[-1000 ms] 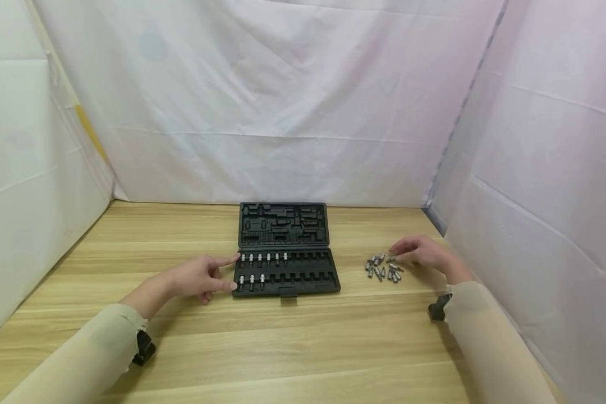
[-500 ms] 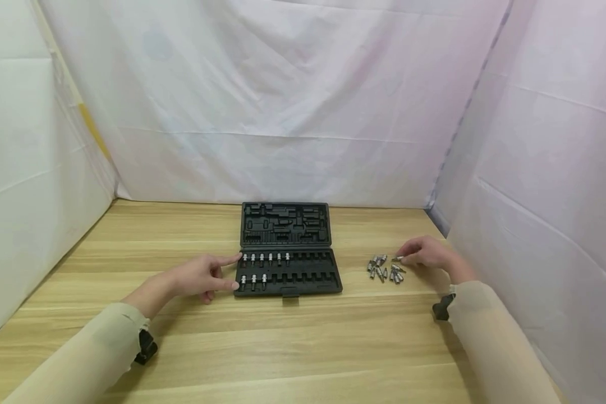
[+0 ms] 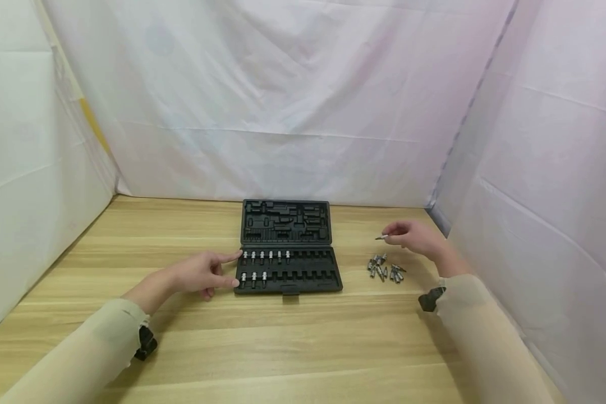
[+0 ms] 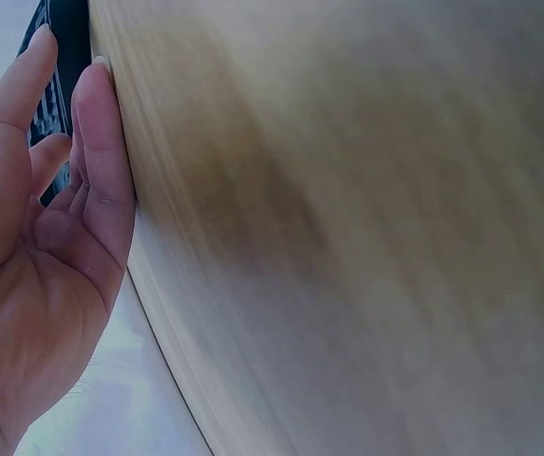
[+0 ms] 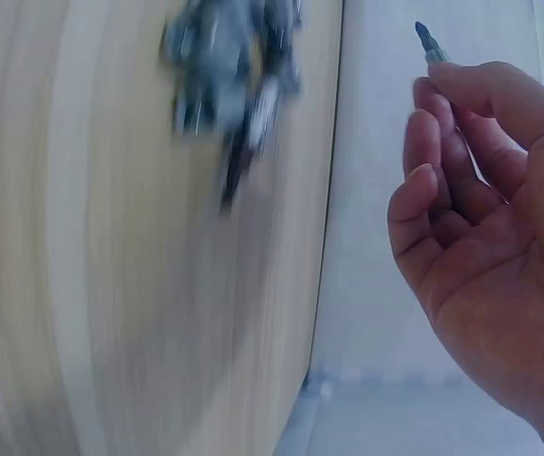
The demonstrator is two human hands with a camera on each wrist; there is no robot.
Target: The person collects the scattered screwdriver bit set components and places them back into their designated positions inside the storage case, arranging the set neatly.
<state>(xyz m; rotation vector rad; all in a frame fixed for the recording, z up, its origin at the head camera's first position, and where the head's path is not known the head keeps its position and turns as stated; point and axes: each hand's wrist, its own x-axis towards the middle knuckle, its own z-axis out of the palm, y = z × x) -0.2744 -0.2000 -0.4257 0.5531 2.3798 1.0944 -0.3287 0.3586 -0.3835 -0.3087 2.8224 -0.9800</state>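
The right hand (image 3: 411, 238) pinches one small silver metal bit (image 3: 382, 237) with a dark tip, raised above the pale wood-grain worktop (image 3: 283, 348) and on the far side of a loose pile of similar silver-and-dark bits (image 3: 385, 273); its tip points left. The left hand (image 3: 194, 275), thumb and forefinger extended, touches the left edge of a black rectangular moulded case (image 3: 310, 287), whose lid (image 3: 286, 221) lies folded back on the far side. Six seated bits (image 3: 270, 255) occupy the left part of the far row and three the left part of the near row; unfilled slots run to the right in both. The held bit's exact profile is too small to tell, so its proper slot remains uncertain. For sound placement, the left hand should steady the case while the right turns the dark end to the near side, matching the seated bits, aligns it over a slot of fitting size and presses it flat.
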